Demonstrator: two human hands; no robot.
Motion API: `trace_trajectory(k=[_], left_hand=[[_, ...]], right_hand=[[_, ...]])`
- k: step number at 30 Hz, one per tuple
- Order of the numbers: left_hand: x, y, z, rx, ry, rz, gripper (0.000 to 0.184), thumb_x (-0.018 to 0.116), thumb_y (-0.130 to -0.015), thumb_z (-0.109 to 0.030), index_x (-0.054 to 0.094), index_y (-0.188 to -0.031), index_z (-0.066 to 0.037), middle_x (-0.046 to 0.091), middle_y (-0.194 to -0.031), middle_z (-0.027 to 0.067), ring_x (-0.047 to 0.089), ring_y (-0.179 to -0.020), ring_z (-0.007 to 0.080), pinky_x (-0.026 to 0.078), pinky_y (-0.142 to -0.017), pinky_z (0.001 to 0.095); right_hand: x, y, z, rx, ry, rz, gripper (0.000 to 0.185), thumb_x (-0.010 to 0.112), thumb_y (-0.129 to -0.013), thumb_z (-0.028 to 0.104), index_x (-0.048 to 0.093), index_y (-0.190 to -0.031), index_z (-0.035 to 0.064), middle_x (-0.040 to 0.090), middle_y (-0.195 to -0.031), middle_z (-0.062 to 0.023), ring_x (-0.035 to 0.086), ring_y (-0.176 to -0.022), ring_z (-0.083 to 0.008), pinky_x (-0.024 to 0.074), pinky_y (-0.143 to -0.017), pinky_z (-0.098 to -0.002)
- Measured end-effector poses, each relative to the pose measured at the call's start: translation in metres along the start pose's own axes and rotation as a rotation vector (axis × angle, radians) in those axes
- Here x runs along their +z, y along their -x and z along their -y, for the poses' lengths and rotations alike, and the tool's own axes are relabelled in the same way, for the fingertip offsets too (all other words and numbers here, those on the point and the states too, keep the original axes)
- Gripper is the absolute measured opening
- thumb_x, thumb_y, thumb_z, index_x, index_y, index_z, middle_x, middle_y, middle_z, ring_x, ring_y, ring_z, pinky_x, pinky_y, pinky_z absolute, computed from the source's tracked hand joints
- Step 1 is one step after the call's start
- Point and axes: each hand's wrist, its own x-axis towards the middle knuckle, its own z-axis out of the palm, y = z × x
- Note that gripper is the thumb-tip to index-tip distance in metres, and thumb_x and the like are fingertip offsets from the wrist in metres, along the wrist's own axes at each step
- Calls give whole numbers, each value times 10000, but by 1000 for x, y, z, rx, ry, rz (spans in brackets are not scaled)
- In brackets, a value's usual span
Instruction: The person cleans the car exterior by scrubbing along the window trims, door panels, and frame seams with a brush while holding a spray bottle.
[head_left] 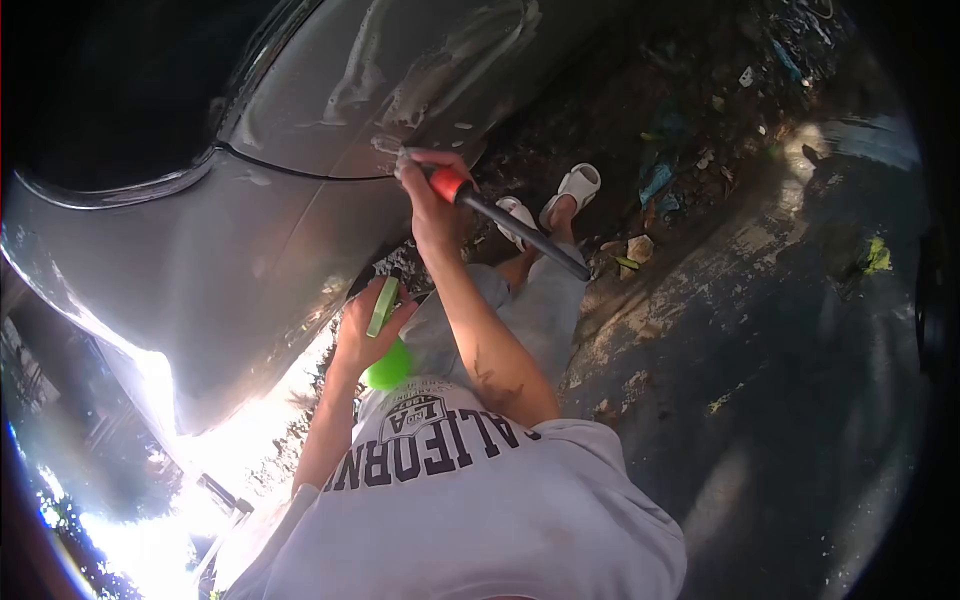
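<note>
My left hand (pixel 365 325) is closed around a green object (pixel 388 367), with a pale green strip above the fingers and a bright green rounded part below. It is beside the lower edge of the grey car body (pixel 300 225). Farther up, my right hand (pixel 433 205) grips a red-and-black tool (pixel 520 233) whose black shaft points down to the right. The fingertips are close to the car panel, near a dark seam; whether they touch it is unclear. Whitish wet streaks (pixel 365 70) mark the panel above.
Feet in white sandals (pixel 575 193) stand below the car's side. Dark ground (pixel 760 400) lies to the right, with stones (pixel 640 248), leaves and blue scraps (pixel 656 185). Bright sunlight washes out the lower left.
</note>
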Motion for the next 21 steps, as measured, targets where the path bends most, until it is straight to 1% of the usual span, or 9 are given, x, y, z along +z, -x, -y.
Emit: trace_trajectory(k=[3,5,8,9,11,13,15,17,21], left_hand=[[-3,7,0,49,16,-15,235,793,-877,-185,654,-1022,-63,704,-831,115,701,-760,289,538,-711,397],[-4,9,1,17,51,0,231,796,-877,-176,654,-1022,-65,699,-834,118,699,-756,288,537,-711,399],[8,10,12,40,33,-18,236,794,-880,-171,652,-1027,-52,697,-855,130,709,-785,303,540,-723,405],[10,10,11,40,43,-21,236,794,-880,-171,652,-1027,-52,697,-855,130,709,-785,303,540,-723,405],[9,14,9,46,112,17,248,779,-899,-216,644,-1030,-55,664,-835,87,661,-760,224,512,-734,366],[6,17,10,77,121,-1,255,780,-901,-223,643,-1033,-53,658,-837,82,656,-758,217,511,-732,359],[5,17,9,60,136,1,257,780,-899,-222,644,-1036,-52,660,-837,81,657,-756,215,514,-725,361],[3,19,8,31,150,-5,255,780,-894,-218,646,-1034,-53,666,-845,91,658,-748,217,516,-716,364],[8,14,16,25,158,-1,268,781,-888,-239,644,-1033,-59,690,-855,96,680,-754,249,525,-714,384]], right_hand=[[-9,16,26,-391,192,145,236,819,-836,31,701,-1040,38,659,-1145,-119,640,-1000,-201,529,-873,-348],[-25,10,52,-439,396,174,295,820,-830,82,710,-1101,51,559,-1252,-138,592,-1103,-241,510,-906,-380],[-15,-5,65,-596,564,275,289,816,-805,35,719,-1077,50,607,-1149,-122,636,-1013,-243,535,-850,-384],[-3,-8,68,-633,608,217,285,813,-785,2,722,-1052,49,630,-1083,-109,657,-953,-245,548,-807,-377],[11,-14,63,-670,642,171,286,811,-766,-31,726,-1027,48,654,-1017,-95,677,-894,-246,561,-764,-371],[12,-15,47,-876,663,248,302,807,-737,-84,729,-993,57,676,-918,-78,696,-806,-252,570,-695,-358],[-6,-13,25,-830,663,264,319,802,-733,-95,725,-994,71,687,-943,-88,700,-832,-262,572,-709,-352],[-16,-10,17,-777,733,148,328,805,-726,-95,722,-989,83,684,-939,-89,699,-830,-268,574,-717,-361],[-2,-13,27,-852,694,225,324,805,-723,-94,712,-985,72,682,-931,-89,700,-824,-273,571,-714,-370]])
